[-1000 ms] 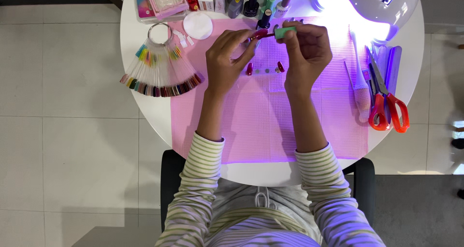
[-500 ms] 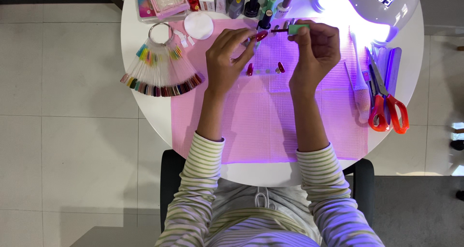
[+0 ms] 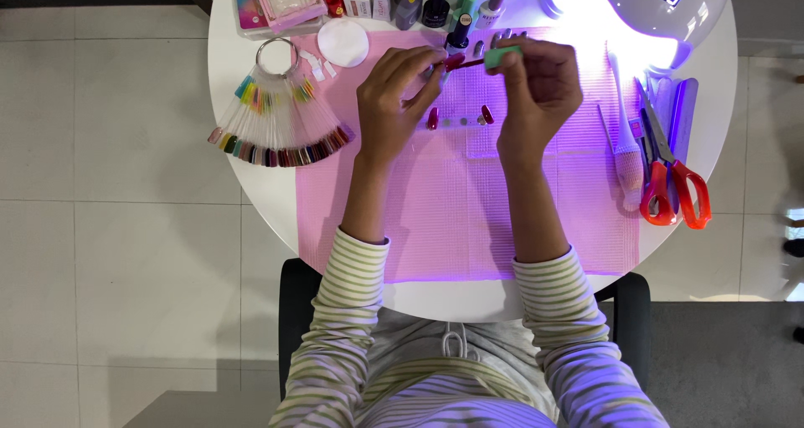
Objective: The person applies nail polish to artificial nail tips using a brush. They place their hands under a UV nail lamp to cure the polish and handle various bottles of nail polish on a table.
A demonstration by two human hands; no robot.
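So a small red false nail (image 3: 453,60) is pinched between the fingertips of the left hand (image 3: 392,101), held up just above the far edge of the pink mat (image 3: 469,219). The right hand (image 3: 540,89) is closed around a polish brush with a mint-green cap (image 3: 503,56), and the thin brush stem is pointed left so its tip is touching or nearly touching the nail; which one can't be made out. Both hands are kept close together, right in the middle of the round white worktop (image 3: 251,185).

Two more red nails (image 3: 486,114) are laid on the mat just under the hands, with a couple of tiny pale bits between them. A fan of colour swatch sticks on a ring (image 3: 276,131) is spread out to the left, and a white round pad (image 3: 343,42) is set beside it. A row of polish bottles (image 3: 435,1) is lined up along the far edge. A white curing lamp (image 3: 645,13) is glowing purple at the far right, and red-handled scissors (image 3: 670,177) plus a white brush (image 3: 624,156) are parked at the right side.
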